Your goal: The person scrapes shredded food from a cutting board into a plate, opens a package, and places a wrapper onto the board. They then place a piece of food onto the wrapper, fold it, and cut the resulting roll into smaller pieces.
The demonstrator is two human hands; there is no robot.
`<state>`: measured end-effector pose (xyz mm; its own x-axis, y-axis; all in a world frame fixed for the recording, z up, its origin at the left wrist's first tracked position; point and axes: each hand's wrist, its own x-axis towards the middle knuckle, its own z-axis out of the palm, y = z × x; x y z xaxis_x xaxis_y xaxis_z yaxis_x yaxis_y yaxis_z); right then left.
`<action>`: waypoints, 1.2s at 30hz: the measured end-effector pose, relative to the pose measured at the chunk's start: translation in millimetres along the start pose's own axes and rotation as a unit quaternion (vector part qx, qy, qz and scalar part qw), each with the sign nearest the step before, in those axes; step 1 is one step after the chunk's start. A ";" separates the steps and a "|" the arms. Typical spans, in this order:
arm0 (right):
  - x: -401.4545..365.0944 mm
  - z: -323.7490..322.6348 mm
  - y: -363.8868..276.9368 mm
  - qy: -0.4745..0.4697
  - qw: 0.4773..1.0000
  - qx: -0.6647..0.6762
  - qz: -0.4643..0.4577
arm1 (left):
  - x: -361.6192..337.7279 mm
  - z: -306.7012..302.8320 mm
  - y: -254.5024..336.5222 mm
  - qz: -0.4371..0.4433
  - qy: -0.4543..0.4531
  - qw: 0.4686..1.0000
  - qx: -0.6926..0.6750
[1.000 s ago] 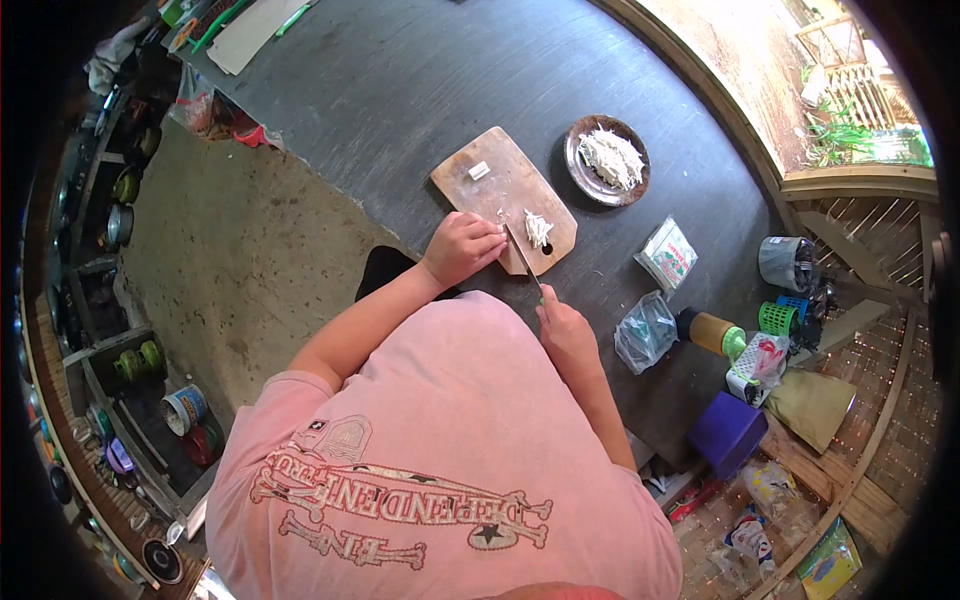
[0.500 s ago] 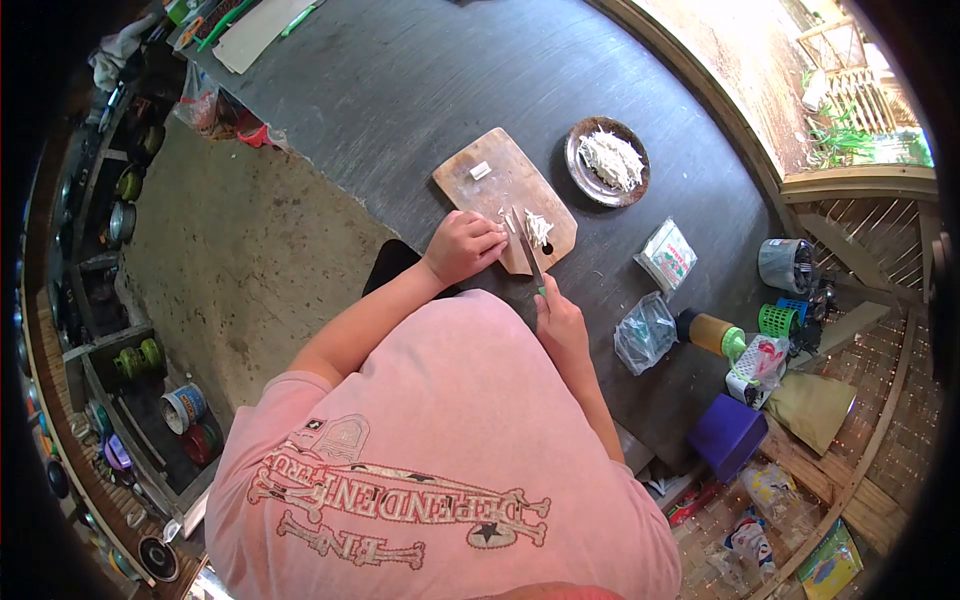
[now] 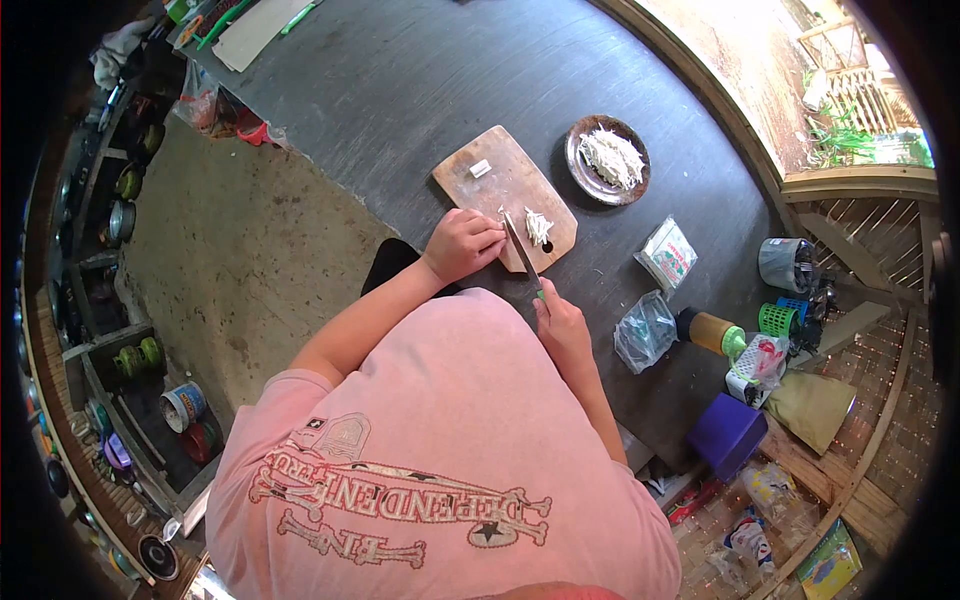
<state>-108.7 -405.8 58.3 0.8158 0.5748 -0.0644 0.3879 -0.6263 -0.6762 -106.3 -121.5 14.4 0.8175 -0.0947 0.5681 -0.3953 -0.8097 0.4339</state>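
My right hand is closed round the green handle of a knife. The blade lies over the wooden cutting board, its tip beside my left fingertips. With fingers bent and pressed together, my left hand rests on the board's near left edge, over a small white piece that is mostly hidden. Right of the blade lies a little heap of thin white strips, near the board's hole. A white block sits at the board's far end. Beyond the board, a round plate holds a larger pile of white strips.
On the dark table to the right are a printed packet, a clear plastic bag and a green-topped container. A purple bin stands at the far right. Shelves with pots line the left side.
The knife blade has shifted slightly left, away from the heap of strips and closer to my left fingertips. My left hand has hardly moved.
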 end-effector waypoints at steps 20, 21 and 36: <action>26.4 5.6 -7.8 -0.025 0.997 -0.065 0.033 | -0.1 1.5 -0.1 0.010 -0.006 1.000 0.023; 24.9 -1.9 -9.7 -0.035 0.996 -0.071 0.041 | 0.4 1.2 -0.1 0.011 -0.004 1.000 0.024; 19.2 -21.2 4.8 -0.004 0.995 -0.104 0.003 | 0.7 2.1 0.4 0.009 0.014 1.000 0.020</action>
<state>-82.0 -408.9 69.4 0.8155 0.5740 -0.0742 0.4638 -0.7249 -0.5093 -105.0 -123.1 13.6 0.7984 -0.0930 0.5949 -0.3918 -0.8305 0.3960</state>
